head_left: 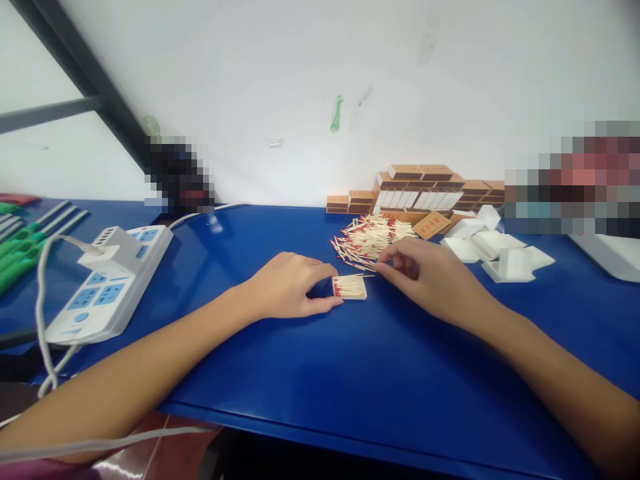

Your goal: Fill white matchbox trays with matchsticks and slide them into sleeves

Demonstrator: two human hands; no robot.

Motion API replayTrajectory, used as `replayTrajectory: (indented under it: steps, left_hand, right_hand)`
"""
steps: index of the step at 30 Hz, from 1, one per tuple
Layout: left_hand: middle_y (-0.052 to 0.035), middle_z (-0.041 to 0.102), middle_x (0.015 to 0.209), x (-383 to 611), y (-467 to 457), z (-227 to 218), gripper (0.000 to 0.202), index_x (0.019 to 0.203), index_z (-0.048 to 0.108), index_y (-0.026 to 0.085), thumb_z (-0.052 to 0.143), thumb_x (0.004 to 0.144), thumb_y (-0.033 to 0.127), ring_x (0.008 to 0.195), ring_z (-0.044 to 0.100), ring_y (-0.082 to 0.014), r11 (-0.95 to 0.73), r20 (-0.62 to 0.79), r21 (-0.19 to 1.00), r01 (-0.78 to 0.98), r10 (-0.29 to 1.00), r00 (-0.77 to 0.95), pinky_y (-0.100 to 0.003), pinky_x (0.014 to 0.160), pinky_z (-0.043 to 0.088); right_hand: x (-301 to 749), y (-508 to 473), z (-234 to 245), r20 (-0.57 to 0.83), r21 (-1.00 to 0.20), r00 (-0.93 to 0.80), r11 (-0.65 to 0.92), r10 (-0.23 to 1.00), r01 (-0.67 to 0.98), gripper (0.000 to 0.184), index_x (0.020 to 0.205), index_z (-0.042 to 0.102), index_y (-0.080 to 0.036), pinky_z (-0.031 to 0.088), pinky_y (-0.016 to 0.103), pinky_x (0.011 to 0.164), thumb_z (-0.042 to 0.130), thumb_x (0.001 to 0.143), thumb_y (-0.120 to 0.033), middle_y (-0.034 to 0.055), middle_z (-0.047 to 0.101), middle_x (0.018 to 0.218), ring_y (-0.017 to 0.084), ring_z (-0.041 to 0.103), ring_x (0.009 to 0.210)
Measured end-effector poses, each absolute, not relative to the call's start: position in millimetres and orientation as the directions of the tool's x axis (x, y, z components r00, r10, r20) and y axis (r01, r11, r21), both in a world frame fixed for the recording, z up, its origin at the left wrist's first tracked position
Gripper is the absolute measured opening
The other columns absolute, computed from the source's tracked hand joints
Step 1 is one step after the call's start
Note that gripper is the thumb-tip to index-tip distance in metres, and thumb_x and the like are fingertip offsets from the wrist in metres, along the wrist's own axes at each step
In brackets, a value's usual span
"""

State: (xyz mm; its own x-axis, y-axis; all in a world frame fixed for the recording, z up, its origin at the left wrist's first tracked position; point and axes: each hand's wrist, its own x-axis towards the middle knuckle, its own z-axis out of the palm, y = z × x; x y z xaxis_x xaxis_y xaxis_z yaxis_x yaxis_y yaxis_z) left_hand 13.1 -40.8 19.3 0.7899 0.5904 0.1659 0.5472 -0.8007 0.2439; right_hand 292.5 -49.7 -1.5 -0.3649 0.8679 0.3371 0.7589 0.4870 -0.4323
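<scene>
On the blue table a small white matchbox tray [364,293] lies with several red-headed matches [350,287] in it. My left hand [290,287] grips its left end between thumb and fingers. To the right, my right hand [425,273] is closed in a pinch at the near edge of a loose heap of matches [373,233]. A matchstick end meets these fingertips, though the exact grip is hard to make out. One match lies across the tray's far rim and sticks out toward my right hand.
Brown matchboxes [420,180] are stacked along the wall. White empty trays [500,247] lie in a pile at the right. A white power strip [110,287] with a cable stands at the left, and green-handled tools [25,247] lie farther left.
</scene>
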Motion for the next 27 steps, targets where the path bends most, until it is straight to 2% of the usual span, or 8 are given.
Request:
replayTrajectory:
  steps: [3, 10, 14, 19, 23, 27]
  left_hand:
    - [0.0004, 0.071, 0.08, 13.2, -41.1, 19.5, 0.031, 0.109, 0.073, 0.018, 0.063, 0.096, 0.044, 0.064, 0.061, -0.0125, -0.808, 0.168, 0.241, 0.538, 0.581, 0.797, -0.027, 0.058, 0.037]
    - [0.0005, 0.071, 0.077, 12.8, -40.5, 16.7, 0.033, 0.112, 0.073, 0.018, 0.063, 0.096, 0.045, 0.064, 0.063, -0.0132, -0.81, 0.194, 0.231, 0.539, 0.581, 0.79, -0.027, 0.059, 0.04]
    - [0.0011, 0.071, 0.077, 11.9, -40.3, 17.1, 0.032, 0.115, 0.073, 0.02, 0.063, 0.096, 0.044, 0.063, 0.063, -0.0128, -0.801, 0.187, 0.244, 0.547, 0.592, 0.784, -0.026, 0.059, 0.04]
    - [0.0007, 0.071, 0.077, 12.3, -41.0, 18.0, 0.033, 0.116, 0.073, 0.021, 0.063, 0.096, 0.044, 0.063, 0.063, -0.0134, -0.793, 0.18, 0.249, 0.556, 0.602, 0.778, -0.026, 0.059, 0.04]
    - [0.0007, 0.07, 0.075, 13.7, -42.3, 18.7, 0.032, 0.115, 0.073, 0.02, 0.063, 0.096, 0.044, 0.062, 0.062, -0.0137, -0.798, 0.181, 0.236, 0.555, 0.597, 0.781, -0.026, 0.058, 0.038]
    - [0.0004, 0.07, 0.076, 13.9, -42.8, 19.2, 0.032, 0.111, 0.073, 0.02, 0.062, 0.096, 0.046, 0.062, 0.061, -0.0138, -0.797, 0.18, 0.227, 0.56, 0.599, 0.78, -0.026, 0.058, 0.038]
  right_hand:
    - [298.7, -46.2, -4.4, 0.255, -0.405, -0.399, 0.472, 0.881, 0.783, 0.021, 0.093, 0.066, -0.021, 0.041, 0.029, 0.063, 0.065, 0.095, -0.042, 0.0016, 0.062, 0.081, 0.016, 0.054, 0.067]
    - [296.8, -46.1, -5.3, 0.16, -0.403, -0.387, 0.418, 0.908, 0.814, 0.021, 0.087, 0.062, -0.021, 0.041, 0.031, 0.065, 0.057, 0.1, -0.037, 0.004, 0.063, 0.083, 0.019, 0.057, 0.073]
    - [299.8, -44.8, -3.6, 0.168, -0.419, -0.367, 0.403, 0.915, 0.814, 0.019, 0.089, 0.061, -0.021, 0.043, 0.031, 0.067, 0.056, 0.101, -0.035, 0.0054, 0.065, 0.089, 0.019, 0.058, 0.075]
    - [288.7, -51.7, 8.1, 0.267, -0.468, -0.375, 0.46, 0.888, 0.755, 0.017, 0.09, 0.06, -0.021, 0.044, 0.03, 0.067, 0.055, 0.102, -0.032, 0.0041, 0.064, 0.086, 0.019, 0.059, 0.076]
    - [268.4, -68.8, 13.0, 0.208, -0.39, -0.503, 0.543, 0.839, 0.744, 0.012, 0.092, 0.059, -0.021, 0.044, 0.029, 0.069, 0.054, 0.103, -0.024, 0.0046, 0.065, 0.096, 0.018, 0.061, 0.079]
    - [261.4, -75.8, 10.0, 0.193, -0.351, -0.538, 0.569, 0.821, 0.744, 0.009, 0.093, 0.059, -0.02, 0.044, 0.029, 0.068, 0.056, 0.102, -0.021, 0.0041, 0.064, 0.098, 0.016, 0.06, 0.075]
